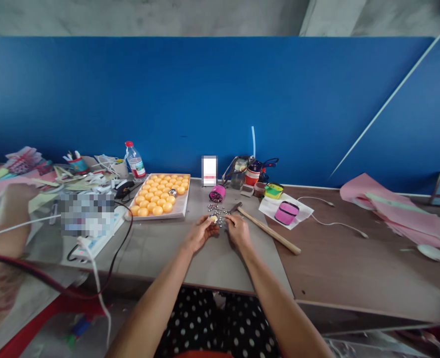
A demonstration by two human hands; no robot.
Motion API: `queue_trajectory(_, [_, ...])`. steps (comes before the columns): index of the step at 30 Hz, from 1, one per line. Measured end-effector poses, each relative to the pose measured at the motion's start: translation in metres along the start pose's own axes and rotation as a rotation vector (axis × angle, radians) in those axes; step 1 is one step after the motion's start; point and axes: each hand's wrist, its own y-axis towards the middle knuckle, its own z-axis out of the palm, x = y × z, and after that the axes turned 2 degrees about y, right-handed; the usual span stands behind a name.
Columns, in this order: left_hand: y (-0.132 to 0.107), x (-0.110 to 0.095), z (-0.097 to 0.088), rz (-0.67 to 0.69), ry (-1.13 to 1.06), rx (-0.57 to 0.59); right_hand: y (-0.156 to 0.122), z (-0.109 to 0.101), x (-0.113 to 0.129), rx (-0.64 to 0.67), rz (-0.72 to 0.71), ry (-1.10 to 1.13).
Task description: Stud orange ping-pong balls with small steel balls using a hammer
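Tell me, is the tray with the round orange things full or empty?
Mostly full: round orange things cover most of the tray, with a bare patch at its near right corner.

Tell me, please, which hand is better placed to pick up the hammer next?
Probably the right hand: it is nearer the hammer, which slants out on that side, while the left hand holds a small yellowish piece.

Head-worn view, facing forward and down, near the hands (198,233) (239,230), desk (160,251) below, blue partition (212,99) ahead
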Motion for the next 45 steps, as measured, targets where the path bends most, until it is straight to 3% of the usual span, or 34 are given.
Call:
queue_trajectory(7, [-0.001, 0.000, 0.001, 0.023, 0.029, 0.032, 0.003, 0.002, 0.011, -0.021, 0.231, 0.570])
queue_trajectory(10, [-0.002, 0.000, 0.003, 0.029, 0.057, 0.033, 0.004, 0.002, 0.014, 0.028, 0.284, 0.671])
queue_trajectory(32, [-0.005, 0.000, 0.005, 0.045, 0.123, 0.050, 0.004, 0.003, 0.012, 0.168, 0.274, 0.490])
queue_trajectory(45, [-0.005, 0.002, 0.004, 0.066, 0.154, 0.046, 0.001, 0.004, 0.012, 0.235, 0.308, 0.529])
